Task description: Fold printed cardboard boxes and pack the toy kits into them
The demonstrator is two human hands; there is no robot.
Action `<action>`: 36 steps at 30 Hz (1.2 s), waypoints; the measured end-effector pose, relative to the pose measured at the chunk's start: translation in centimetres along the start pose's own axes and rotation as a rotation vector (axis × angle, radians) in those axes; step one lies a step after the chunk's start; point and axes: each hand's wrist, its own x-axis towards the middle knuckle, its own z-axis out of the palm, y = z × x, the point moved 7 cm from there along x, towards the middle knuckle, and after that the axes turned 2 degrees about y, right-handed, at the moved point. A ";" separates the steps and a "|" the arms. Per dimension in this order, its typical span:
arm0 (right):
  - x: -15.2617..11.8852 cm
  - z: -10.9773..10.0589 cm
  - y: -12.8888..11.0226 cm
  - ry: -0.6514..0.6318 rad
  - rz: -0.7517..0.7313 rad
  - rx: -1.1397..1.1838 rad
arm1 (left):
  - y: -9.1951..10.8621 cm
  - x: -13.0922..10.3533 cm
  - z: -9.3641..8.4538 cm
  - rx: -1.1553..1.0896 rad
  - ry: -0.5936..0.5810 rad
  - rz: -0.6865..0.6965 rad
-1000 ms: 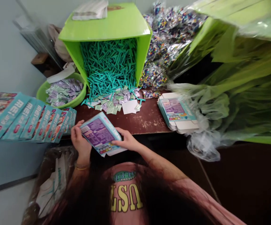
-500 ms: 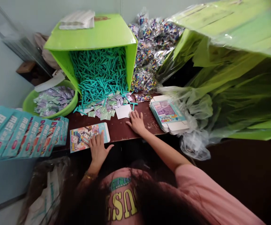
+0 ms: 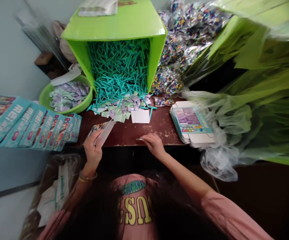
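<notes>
My left hand (image 3: pixel 93 148) is closed round a printed box (image 3: pixel 105 132), tilted up off the table's front edge, with a pale side facing right. My right hand (image 3: pixel 154 145) is pinched on a small, thin item (image 3: pixel 139 139) just above the front edge; what it is cannot be made out. Beyond my hands lie a white card (image 3: pixel 140 116), a heap of small green and purple packets (image 3: pixel 119 111), and teal T-shaped sticks (image 3: pixel 120 88) spilling from a green bin (image 3: pixel 114 28).
Upright teal boxes (image 3: pixel 36 128) stand at the left, before a green bowl (image 3: pixel 70 108) of packets. Flattened boxes (image 3: pixel 192 121) are stacked on the table (image 3: pixel 159 131) at right, beside clear plastic (image 3: pixel 221 161). Bags of coloured beads (image 3: pixel 172 60) are piled behind.
My left hand has gripped the box and tilted it up from lying flat. My right hand has drawn back from near the white card, its fingers now pinched. The camera view has shifted.
</notes>
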 end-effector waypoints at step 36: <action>11.1 -8.8 -2.6 0.371 0.006 -0.068 | 0.3 -0.5 -1.2 -0.183 0.000 -0.203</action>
